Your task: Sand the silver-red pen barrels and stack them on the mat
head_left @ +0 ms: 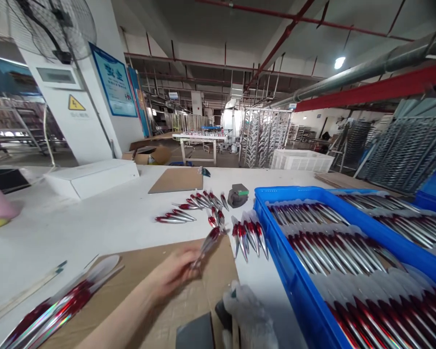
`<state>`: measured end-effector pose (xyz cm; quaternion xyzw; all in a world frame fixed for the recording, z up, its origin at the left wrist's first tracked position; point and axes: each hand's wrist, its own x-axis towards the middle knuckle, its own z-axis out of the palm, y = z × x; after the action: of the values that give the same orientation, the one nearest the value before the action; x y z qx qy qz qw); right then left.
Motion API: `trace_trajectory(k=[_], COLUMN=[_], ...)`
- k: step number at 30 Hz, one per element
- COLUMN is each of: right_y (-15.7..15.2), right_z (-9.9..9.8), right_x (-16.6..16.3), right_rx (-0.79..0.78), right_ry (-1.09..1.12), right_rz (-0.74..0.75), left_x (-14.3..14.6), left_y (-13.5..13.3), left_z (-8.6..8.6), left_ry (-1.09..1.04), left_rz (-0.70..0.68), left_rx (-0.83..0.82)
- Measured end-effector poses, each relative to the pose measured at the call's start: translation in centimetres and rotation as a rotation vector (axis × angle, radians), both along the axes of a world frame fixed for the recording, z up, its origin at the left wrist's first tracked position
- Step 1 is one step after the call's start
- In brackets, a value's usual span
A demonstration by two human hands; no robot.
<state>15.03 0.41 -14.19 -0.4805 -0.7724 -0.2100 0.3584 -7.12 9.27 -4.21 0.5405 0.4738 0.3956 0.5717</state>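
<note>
My bare left hand (183,265) pinches the silver end of a slim, tapered red-and-silver piece, like a fishing lure body (212,236), over the brown cardboard sheet (160,300). My right hand (252,310), in a whitish glove, closes around a dark object (223,314) whose kind I cannot make out. A dark grey flat pad (196,332) lies beside it at the bottom edge. Similar red-and-silver pieces (250,235) lie in a cluster right of the held one. More loose pieces (205,198) spread beyond it, and a larger-looking group (69,305) lies at lower left.
A blue crate (285,271) at right holds rows of these pieces, with another blue crate behind it. Farther back on the white table (131,213) are a grey block with a green patch (238,195), a brown board (177,180) and a white box (94,177). A brush (25,293) lies left.
</note>
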Motion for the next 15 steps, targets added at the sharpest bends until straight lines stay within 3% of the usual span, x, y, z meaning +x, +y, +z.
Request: trace_trajectory(k=[3, 6, 8, 11, 13, 15], right_y=[-0.9, -2.6, -3.5, -4.8, -6.0, -7.4], right_z=[0.6, 2.2, 3.0, 3.8, 4.4, 5.5], right_x=[-0.2, 0.0, 0.6, 1.4, 1.3, 0.4], right_rx=[0.046, 0.007, -0.094, -0.242, -0.348, -0.495], right_ry=[0.029, 0.086, 0.149, 0.219, 0.228, 0.191], right_rz=[0.021, 0.031, 0.056, 0.085, 0.092, 0.126], left_x=[-5.1, -7.4, -7.6, -7.2, -7.1, -7.0], left_y=[-7.4, -14.3, -17.5, -20.0, -20.7, -21.1], left_z=[-0.2, -0.9, -1.6, -3.5, -4.9, -6.2], left_ry=[-0.070, -0.065, 0.193, 0.635, 0.802, 0.889], left_rz=[0.002, 0.103, 0.133, 0.064, 0.010, -0.025], left_rx=[-0.097, -0.144, 0.061, 0.512, 0.644, 0.675])
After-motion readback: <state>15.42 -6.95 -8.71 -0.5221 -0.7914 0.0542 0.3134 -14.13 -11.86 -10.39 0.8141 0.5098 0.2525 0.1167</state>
